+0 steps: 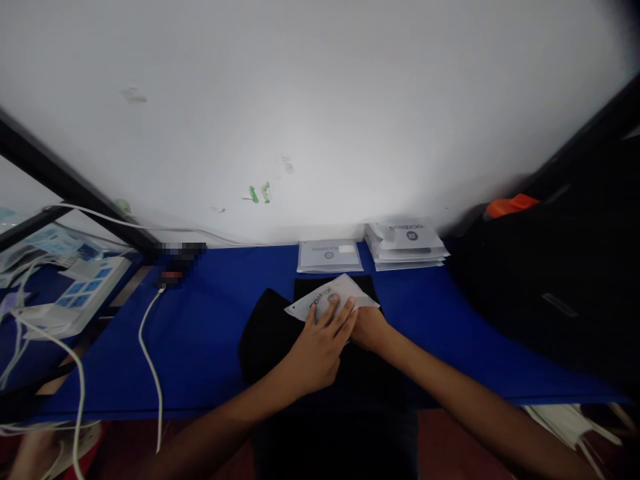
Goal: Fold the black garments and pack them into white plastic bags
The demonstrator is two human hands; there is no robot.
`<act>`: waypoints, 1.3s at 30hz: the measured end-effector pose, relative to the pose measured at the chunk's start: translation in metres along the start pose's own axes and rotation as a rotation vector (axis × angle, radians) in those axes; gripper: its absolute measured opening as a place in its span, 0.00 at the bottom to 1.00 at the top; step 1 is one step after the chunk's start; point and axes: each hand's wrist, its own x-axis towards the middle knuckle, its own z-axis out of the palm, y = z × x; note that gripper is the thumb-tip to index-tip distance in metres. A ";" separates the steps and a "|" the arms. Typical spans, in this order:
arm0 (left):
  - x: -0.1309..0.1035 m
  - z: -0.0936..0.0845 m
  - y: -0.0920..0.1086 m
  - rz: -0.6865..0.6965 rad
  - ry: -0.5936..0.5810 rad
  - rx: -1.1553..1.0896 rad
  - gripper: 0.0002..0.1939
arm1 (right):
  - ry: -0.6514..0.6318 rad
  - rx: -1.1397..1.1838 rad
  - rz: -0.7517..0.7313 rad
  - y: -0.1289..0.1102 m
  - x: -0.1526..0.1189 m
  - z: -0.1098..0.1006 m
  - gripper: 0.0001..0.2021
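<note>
A frosted plastic pouch (320, 299) with dark printed lettering lies tilted over black folded fabric (270, 333) at the front middle of the table. My left hand (320, 347) rests on the pouch with its fingers stretched out and apart. From the right, my right hand (369, 328) reaches to the pouch's near edge. The pouch and my left hand cover its fingers, so I cannot make out whether they grip anything. Both hands are close together, almost touching.
Behind the hands lie a flat printed pouch (330, 259) and a stack of similar pouches (407, 248). A large black mass (545, 280) fills the right side. White cable (145, 333) and a power strip (83, 293) are on the left. A wall (320, 120) bounds the blue table (200, 353).
</note>
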 end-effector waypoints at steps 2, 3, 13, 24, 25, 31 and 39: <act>-0.002 0.002 -0.002 0.003 -0.010 0.009 0.52 | -0.036 -0.004 -0.023 -0.002 -0.001 -0.002 0.20; -0.004 0.002 -0.004 0.010 -0.010 0.011 0.50 | -0.054 0.004 -0.037 -0.003 -0.001 -0.003 0.20; -0.029 0.008 -0.035 0.238 0.342 -0.046 0.30 | 0.111 0.073 -0.114 0.006 -0.017 -0.008 0.16; -0.029 0.010 -0.049 0.075 0.882 -0.515 0.09 | 0.620 0.063 -0.294 0.008 -0.023 -0.028 0.20; -0.026 0.007 -0.048 0.082 0.912 -0.527 0.08 | 0.630 0.084 -0.290 0.007 -0.023 -0.030 0.21; -0.011 -0.002 -0.044 0.125 0.999 -0.597 0.07 | 0.400 0.183 -0.265 0.002 -0.017 -0.044 0.23; -0.011 -0.006 -0.039 0.226 0.908 -0.474 0.11 | 0.715 0.204 -0.277 -0.007 -0.012 -0.059 0.19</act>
